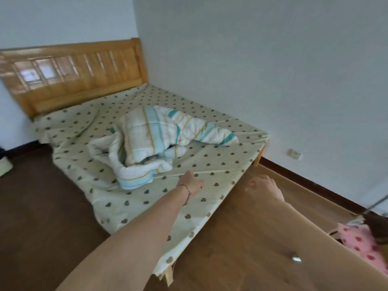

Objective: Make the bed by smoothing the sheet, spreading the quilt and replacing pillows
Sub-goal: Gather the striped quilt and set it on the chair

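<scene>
Both arms reach toward the bed. The right hand (261, 185) hangs relaxed at the bed's edge; the left hand (192, 182) lies on the sheet (210, 162), grip hidden. The crumpled quilt (151, 141) lies mid-bed, below the headboard (73, 78).

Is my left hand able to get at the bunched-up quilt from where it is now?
Probably yes: the left hand is over the sheet just beside the quilt, with nothing between them.
</scene>
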Demonstrator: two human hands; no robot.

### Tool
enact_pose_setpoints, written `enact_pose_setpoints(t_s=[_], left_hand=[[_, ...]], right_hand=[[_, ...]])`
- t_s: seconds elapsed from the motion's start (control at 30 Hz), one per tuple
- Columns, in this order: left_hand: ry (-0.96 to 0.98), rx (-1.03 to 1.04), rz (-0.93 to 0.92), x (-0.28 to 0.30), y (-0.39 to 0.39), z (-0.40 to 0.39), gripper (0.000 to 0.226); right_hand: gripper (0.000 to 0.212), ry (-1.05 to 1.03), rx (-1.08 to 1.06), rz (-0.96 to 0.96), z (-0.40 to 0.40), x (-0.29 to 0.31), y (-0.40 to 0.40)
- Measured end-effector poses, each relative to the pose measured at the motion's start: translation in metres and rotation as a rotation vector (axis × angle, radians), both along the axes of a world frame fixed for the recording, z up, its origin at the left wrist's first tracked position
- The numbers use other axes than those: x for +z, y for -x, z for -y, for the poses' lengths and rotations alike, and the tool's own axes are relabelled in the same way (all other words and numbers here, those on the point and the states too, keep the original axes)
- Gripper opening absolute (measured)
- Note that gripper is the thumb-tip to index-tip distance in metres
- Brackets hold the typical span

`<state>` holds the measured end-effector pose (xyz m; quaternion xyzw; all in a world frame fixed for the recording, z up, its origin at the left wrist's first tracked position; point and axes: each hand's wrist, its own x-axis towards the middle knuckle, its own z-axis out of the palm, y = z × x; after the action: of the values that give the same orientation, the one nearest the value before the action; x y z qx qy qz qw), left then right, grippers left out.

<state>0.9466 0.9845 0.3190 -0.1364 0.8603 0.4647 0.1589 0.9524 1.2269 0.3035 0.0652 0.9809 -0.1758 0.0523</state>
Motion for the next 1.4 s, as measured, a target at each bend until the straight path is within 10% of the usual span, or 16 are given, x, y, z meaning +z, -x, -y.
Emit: enact_pose_setpoints(t_s=[0.67,1.4], left_hand=[[0.023,0.198,0.041,0.004,0.064,0.468,0.018],[0.097,0.219,-0.020,0.010,0.274,0.581,0.047]], right_hand=[[0.027,0.045,0.224,0.018,0.447,-0.022,0.112],[0.025,0.057,0.358,-0.007,0.581,-0.012,0.360]])
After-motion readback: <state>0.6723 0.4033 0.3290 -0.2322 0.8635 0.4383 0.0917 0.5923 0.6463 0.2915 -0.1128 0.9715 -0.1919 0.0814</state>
